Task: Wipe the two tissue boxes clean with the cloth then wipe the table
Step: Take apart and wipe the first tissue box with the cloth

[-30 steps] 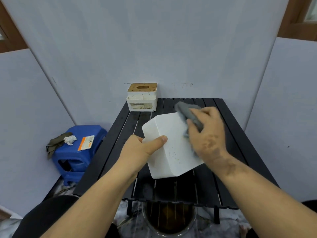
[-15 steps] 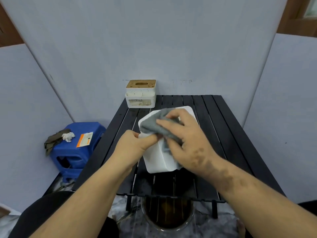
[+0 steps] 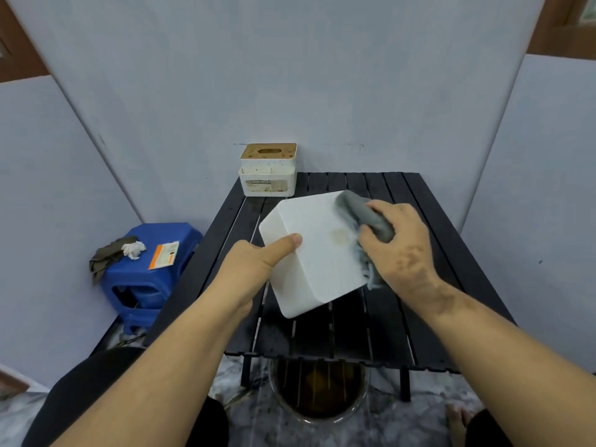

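Observation:
A plain white tissue box [image 3: 317,253] is tilted above the black slatted table [image 3: 380,321], its broad face toward me with a faint yellowish ring on it. My left hand [image 3: 258,266] grips the box's left side, thumb across the face. My right hand [image 3: 398,246] holds a bunched grey cloth [image 3: 364,217] and presses it on the box's upper right edge. A second tissue box [image 3: 267,171], white with a stained wooden lid, stands at the table's far left corner against the wall.
Grey panels close in the table at the back and both sides. A blue plastic stool [image 3: 151,272] with a dark rag, a crumpled tissue and an orange packet stands left of the table. A round bin [image 3: 319,391] sits under the near edge.
My right hand swept the cloth from the box's left part back to its upper right edge. The box's face turned more toward me, and a yellowish ring now shows.

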Tool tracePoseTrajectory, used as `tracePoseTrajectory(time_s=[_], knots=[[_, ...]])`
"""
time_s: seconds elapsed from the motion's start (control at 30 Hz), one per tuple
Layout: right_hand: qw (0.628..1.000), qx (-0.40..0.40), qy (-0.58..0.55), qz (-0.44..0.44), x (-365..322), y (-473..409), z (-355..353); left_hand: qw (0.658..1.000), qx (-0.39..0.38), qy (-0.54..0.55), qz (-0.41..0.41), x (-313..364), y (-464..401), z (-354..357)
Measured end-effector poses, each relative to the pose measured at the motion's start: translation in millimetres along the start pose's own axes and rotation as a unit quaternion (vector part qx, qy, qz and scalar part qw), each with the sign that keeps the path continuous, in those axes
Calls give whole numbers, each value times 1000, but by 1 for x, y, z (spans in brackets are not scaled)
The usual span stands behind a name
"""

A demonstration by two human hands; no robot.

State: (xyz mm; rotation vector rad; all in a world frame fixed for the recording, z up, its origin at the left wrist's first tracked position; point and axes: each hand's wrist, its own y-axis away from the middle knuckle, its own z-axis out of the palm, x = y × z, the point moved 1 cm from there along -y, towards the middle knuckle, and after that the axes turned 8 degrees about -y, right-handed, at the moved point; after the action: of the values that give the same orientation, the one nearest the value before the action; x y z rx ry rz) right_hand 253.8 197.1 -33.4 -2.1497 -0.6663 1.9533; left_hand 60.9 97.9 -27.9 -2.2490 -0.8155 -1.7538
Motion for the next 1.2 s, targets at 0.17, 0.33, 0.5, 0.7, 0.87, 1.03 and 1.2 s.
tracePoseTrajectory(time_s=[0.17, 0.33, 0.5, 0.7, 0.87, 1.03, 1.2], knots=[[988, -117, 46, -93, -13, 41, 28, 1000, 13, 12, 7, 0, 1, 1], [999, 10, -1, 40, -3, 13, 2, 1000, 9, 6, 5, -1, -1, 3], [987, -133, 3, -90, -15, 57, 25, 1000, 9, 1, 22, -2, -5, 4], [994, -24, 83, -69, 13, 29, 0, 1000, 20, -8, 10, -4, -8, 3], [938, -213, 110, -249, 10, 48, 16, 1000, 19, 5, -6, -7, -14, 0], [987, -34, 125, -95, 33, 13, -11, 999, 13, 21, -24, -8, -12, -2], [933, -245, 119, -234, 3, 61, 26, 1000, 10, -4, -18, -7, -14, -2]])
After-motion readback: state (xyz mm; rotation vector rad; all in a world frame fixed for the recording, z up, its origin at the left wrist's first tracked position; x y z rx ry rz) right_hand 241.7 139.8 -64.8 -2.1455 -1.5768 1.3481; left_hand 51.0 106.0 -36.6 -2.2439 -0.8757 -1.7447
